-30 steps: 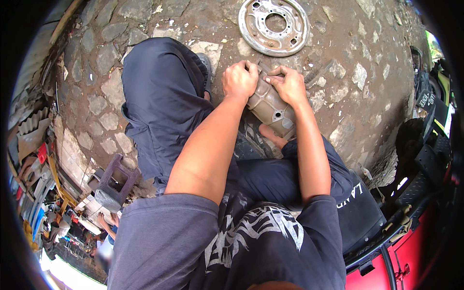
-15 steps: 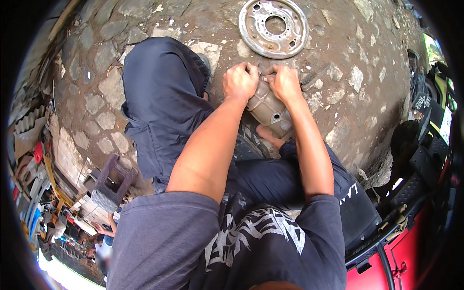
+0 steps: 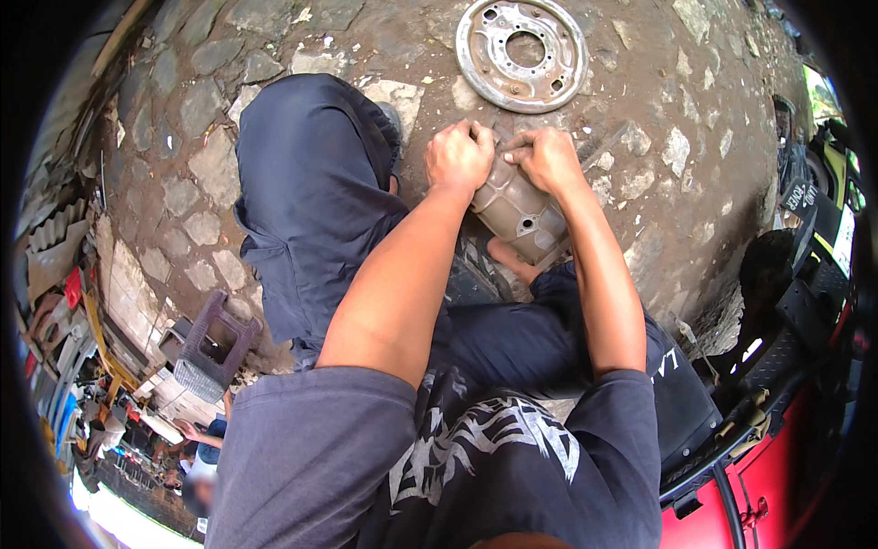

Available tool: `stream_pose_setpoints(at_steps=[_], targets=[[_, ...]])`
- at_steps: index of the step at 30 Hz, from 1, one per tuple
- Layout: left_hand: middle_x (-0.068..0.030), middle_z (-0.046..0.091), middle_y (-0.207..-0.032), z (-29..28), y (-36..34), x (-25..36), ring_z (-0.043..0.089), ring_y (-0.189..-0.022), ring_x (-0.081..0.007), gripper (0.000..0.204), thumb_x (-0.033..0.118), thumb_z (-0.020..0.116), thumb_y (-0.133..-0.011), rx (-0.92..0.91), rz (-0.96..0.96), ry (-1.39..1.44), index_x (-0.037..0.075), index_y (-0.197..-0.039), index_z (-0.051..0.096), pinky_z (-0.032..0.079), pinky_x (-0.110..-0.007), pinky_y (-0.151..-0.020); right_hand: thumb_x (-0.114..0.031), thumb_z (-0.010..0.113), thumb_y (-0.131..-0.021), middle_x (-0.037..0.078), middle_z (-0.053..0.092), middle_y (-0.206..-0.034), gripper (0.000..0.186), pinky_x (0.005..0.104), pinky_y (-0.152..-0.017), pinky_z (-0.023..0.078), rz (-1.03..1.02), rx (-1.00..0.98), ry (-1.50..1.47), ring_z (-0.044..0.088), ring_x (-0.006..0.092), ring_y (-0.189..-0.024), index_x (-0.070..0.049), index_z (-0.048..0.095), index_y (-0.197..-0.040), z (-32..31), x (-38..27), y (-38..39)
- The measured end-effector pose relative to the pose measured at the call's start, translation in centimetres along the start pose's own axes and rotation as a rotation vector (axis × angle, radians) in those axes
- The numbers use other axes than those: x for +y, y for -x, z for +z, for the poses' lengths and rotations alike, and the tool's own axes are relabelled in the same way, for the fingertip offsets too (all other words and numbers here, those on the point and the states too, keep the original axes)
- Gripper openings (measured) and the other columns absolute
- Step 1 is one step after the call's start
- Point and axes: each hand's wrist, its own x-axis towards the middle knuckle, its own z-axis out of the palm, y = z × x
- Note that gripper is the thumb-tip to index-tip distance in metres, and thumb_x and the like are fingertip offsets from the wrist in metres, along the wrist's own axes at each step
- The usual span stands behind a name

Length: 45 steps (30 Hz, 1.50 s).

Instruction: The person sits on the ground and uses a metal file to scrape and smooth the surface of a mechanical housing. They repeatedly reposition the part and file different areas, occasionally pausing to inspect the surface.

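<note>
A grey-brown cast metal housing [image 3: 520, 203] rests tilted between my legs, its rounded far end away from me. My left hand [image 3: 459, 157] is closed at the left side of that far end, fingers curled over its edge. My right hand [image 3: 546, 159] lies over the housing's right side, thumb and fingers pinched together near the far end. Whatever may be between those fingertips is too small to make out. A round hole shows in the housing's near part, and a bare foot [image 3: 512, 262] is beside its lower end.
A round metal brake backing plate [image 3: 494, 77] lies on the stone-and-dirt ground [image 3: 658, 101] just beyond the housing. A purplish crate-like stool [image 3: 206, 352] stands at left, near piled scrap parts. Another person's arm [image 3: 208, 437] shows at lower left. Red vehicle bodywork [image 3: 732, 503] is at lower right.
My right hand has shifted slightly right and back over the housing, so more of the far end shows between my hands. My left hand keeps its place on the housing.
</note>
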Motion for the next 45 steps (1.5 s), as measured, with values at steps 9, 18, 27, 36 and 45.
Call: stream_pose_setpoints(at_steps=[9,18,27,36,45], targets=[[-0.0259,0.074,-0.104,-0.3,0.0,0.2,0.070,-0.101,-0.0458,0.044,0.039,0.049,-0.097,-0.021,-0.010,-0.004,0.006,-0.103,0.078,0.054,-0.053,-0.095,-0.019,0.084,-0.079,0.025,0.074,-0.092,0.023,0.0459,-0.090,0.057,-0.020,-0.003,0.017,0.074,0.0410,-0.092,-0.006,0.082,-0.098,0.0,-0.4,0.1],[-0.0220,0.075,-0.107,-0.5,0.2,0.5,0.071,-0.100,-0.0437,0.041,0.035,0.051,-0.096,-0.012,-0.026,0.002,0.005,-0.101,0.077,0.055,-0.052,-0.094,-0.022,0.081,-0.082,0.023,0.075,-0.088,0.022,0.0456,-0.084,0.057,-0.108,-0.051,0.076,0.075,0.0383,-0.087,-0.009,0.083,-0.099,-0.1,0.6,-0.9],[-0.0224,0.074,-0.110,-0.8,0.1,0.5,0.070,-0.103,-0.0433,0.041,0.034,0.051,-0.096,-0.049,-0.044,-0.001,0.003,-0.102,0.077,0.054,-0.051,-0.096,-0.017,0.082,-0.080,0.023,0.075,-0.089,0.018,0.0444,-0.089,0.056,-0.145,-0.084,0.031,0.075,0.0380,-0.089,-0.008,0.083,-0.097,-0.7,0.6,-0.4],[-0.0266,0.073,-0.103,-0.2,0.1,0.1,0.069,-0.100,-0.0471,0.043,0.038,0.049,-0.097,-0.005,0.001,0.025,0.006,-0.099,0.077,0.054,-0.054,-0.093,-0.021,0.081,-0.082,0.020,0.077,-0.096,0.024,0.0436,-0.088,0.057,-0.138,-0.013,0.077,0.075,0.0345,-0.093,-0.010,0.083,-0.103,-1.1,0.9,1.6],[-0.0290,0.072,-0.110,-0.3,-0.3,0.0,0.068,-0.110,-0.0467,0.051,0.046,0.047,-0.097,-0.064,-0.036,-0.017,0.008,-0.115,0.077,0.051,-0.053,-0.100,-0.018,0.077,-0.091,0.011,0.081,-0.098,0.020,0.0344,-0.087,0.058,0.167,0.426,-0.238,0.078,0.0192,-0.094,-0.006,0.080,-0.107,-6.8,2.6,11.4]])
